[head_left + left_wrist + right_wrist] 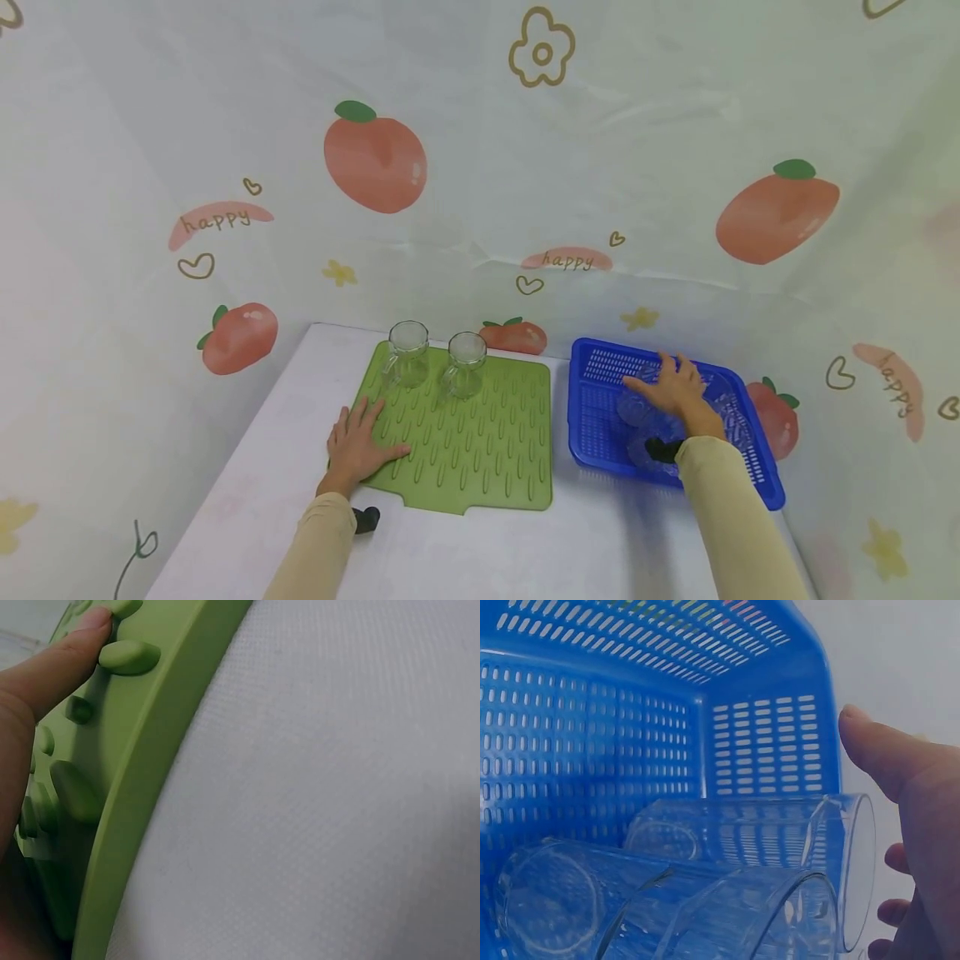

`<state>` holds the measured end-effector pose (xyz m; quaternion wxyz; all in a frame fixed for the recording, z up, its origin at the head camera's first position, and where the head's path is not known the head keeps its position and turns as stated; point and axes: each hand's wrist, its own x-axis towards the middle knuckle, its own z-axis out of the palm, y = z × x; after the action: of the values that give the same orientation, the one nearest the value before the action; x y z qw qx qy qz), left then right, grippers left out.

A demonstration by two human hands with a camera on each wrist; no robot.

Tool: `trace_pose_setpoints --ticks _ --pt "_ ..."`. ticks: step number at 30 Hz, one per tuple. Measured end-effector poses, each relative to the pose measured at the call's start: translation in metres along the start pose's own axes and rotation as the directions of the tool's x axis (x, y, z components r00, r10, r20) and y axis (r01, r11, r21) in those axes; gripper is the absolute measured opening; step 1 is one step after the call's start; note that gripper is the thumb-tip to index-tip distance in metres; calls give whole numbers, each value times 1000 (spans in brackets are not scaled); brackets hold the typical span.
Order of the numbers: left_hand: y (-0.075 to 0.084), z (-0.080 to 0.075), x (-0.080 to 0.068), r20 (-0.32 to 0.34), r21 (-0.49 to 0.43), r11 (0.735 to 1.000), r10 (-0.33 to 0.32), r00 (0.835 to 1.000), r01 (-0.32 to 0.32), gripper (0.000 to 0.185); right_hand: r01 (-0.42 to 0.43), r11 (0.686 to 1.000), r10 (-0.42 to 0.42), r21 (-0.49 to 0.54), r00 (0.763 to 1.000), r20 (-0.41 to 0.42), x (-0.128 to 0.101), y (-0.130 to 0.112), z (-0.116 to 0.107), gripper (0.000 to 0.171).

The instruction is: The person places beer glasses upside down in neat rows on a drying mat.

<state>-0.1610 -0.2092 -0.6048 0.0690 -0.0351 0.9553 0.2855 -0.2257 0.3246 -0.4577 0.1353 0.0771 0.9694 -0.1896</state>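
My left hand lies flat with straight fingers on the left edge of a green ridged drying mat. In the left wrist view one finger rests on the mat among its raised bumps. Two clear glass mugs stand at the mat's back edge. My right hand reaches into a blue perforated basket, fingers spread over several clear glasses lying on their sides. In the right wrist view my right hand is beside the rim of one glass, its thumb apart from it.
A white table bears the mat and basket, its cloth surface close up in the left wrist view. A fruit-print backdrop hangs behind and on both sides. The basket sits near the table's right edge.
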Motion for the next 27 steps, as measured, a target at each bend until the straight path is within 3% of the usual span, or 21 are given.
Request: trace_pose_setpoints --ticks 5,21,27 --pt "1 0 1 -2 -9 1000 5 1000 -5 111 -22 1000 22 -13 1000 20 2 5 1 112" --pt "0 1 1 -6 11 1000 12 1000 -12 109 -44 998 46 -51 998 41 2 7 4 93" --pt "2 1 -2 -37 -3 1000 25 999 -25 110 -50 997 52 -51 998 32 3 6 5 91"
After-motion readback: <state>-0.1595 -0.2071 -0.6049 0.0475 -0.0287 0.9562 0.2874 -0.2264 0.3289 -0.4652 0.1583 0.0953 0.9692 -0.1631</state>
